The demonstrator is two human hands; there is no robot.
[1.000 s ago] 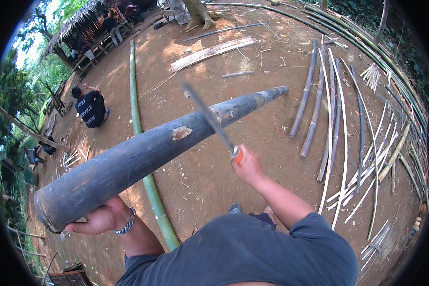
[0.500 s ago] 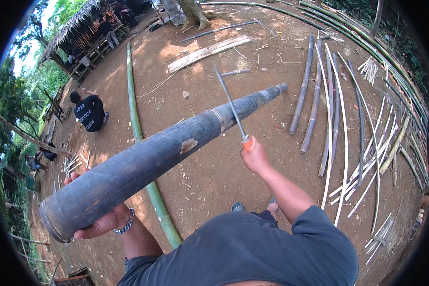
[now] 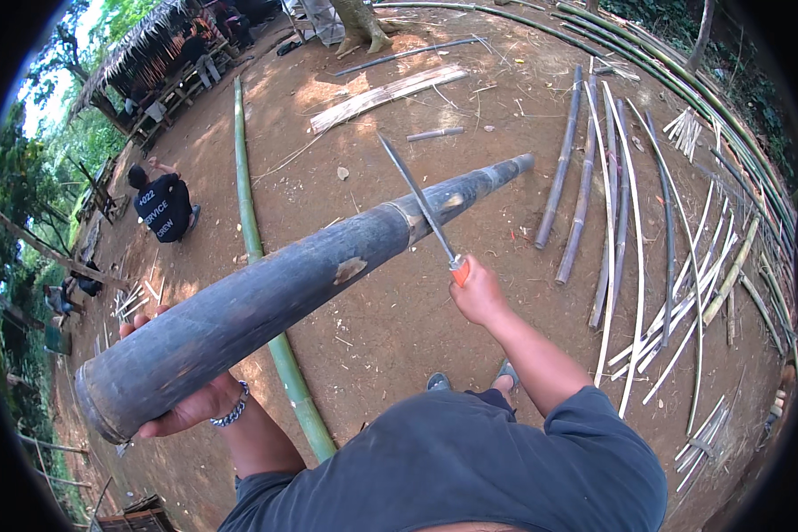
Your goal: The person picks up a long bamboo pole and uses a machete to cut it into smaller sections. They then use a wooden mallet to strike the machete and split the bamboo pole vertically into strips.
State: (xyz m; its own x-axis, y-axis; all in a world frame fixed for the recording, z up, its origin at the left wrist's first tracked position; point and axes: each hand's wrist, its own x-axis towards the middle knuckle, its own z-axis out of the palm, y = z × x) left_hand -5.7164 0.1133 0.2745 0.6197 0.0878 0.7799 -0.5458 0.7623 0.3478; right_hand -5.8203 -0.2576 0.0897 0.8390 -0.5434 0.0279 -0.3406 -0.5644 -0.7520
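Observation:
A thick, dark bamboo pole [image 3: 266, 297] stretches up and to the right across the view, its large end at the lower left. My left hand [image 3: 199, 403] grips that end from beneath, fingertips showing over the far side. In my right hand [image 3: 481, 293], closed in a fist, is the orange handle of a long-bladed knife [image 3: 421, 199]. Its straight, narrow metal blade crosses the pole near a pale joint ring; whether it touches the surface I cannot tell. A brown patch marks the pole between my hands.
On the dirt lie a long green bamboo pole [image 3: 288, 377], several dark poles [image 3: 582, 195], pale split strips [image 3: 634, 257] and a flat split-bamboo bundle [image 3: 386, 97]. A person in black [image 3: 164, 204] crouches at left. A thatched shelter [image 3: 142, 49] stands farther off.
The knife's blade has tilted, its tip swinging left and slightly down, and shows more of its flat side. The pole and my left hand have barely moved.

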